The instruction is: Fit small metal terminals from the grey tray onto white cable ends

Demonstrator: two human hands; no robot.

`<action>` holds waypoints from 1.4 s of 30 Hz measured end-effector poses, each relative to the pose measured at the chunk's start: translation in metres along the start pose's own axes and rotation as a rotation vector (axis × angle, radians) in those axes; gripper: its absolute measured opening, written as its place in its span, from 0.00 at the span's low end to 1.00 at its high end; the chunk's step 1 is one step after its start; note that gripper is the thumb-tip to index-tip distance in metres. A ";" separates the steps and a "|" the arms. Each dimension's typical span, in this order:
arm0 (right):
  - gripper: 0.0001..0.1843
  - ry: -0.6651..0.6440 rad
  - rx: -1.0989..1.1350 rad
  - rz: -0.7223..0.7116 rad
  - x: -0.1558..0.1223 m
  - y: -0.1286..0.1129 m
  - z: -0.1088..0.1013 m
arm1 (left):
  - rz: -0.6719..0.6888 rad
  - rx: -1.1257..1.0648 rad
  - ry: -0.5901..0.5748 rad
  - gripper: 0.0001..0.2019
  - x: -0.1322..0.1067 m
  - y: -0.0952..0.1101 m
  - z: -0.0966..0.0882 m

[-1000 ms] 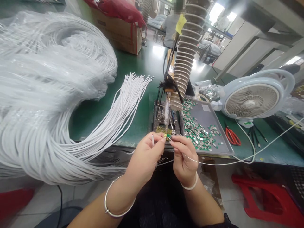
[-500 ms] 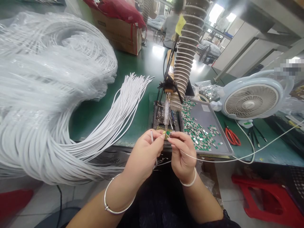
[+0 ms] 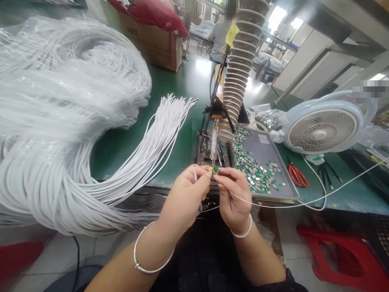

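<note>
My left hand [image 3: 190, 194] is closed in a pinch, and a white cable [image 3: 195, 173] pokes up between its fingers. My right hand [image 3: 234, 198] pinches a thin solder wire [image 3: 273, 206] that trails off to the right. Both sets of fingertips meet just under the tip of an upright soldering iron [image 3: 214, 142], held in a stand. A small green circuit board [image 3: 216, 169] shows between the fingertips at the iron's tip; its contact with the cable is too small to make out.
A grey tray [image 3: 267, 142] of small green boards with metal connectors lies right of the iron. Bundled white cables [image 3: 146, 150] fill the left. A ribbed duct [image 3: 240, 77] hangs behind the iron. Red-handled cutters [image 3: 298, 176] and a fan [image 3: 322, 129] stand further right.
Both hands stay nearly still at the soldering iron's tip. The whole view has shifted very slightly.
</note>
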State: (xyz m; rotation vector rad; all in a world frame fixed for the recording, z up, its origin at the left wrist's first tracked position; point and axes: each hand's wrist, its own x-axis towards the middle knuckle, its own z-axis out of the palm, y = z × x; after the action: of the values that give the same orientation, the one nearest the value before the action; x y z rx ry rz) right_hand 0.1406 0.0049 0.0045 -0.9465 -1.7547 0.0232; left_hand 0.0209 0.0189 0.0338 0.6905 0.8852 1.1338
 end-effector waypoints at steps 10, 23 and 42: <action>0.17 -0.013 0.001 0.011 -0.006 -0.001 0.001 | -0.018 0.011 -0.005 0.11 0.000 -0.009 -0.007; 0.17 0.001 -0.004 0.027 -0.009 0.001 0.004 | -0.019 -0.003 -0.022 0.10 0.004 -0.012 -0.011; 0.18 0.025 -0.012 0.014 -0.001 -0.001 0.004 | 0.000 0.004 -0.014 0.10 0.003 -0.002 -0.003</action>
State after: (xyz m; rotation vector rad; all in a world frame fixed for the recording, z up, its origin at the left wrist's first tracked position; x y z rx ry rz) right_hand 0.1369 0.0051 0.0033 -0.9637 -1.7269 0.0099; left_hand 0.0199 0.0213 0.0303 0.7012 0.8763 1.1266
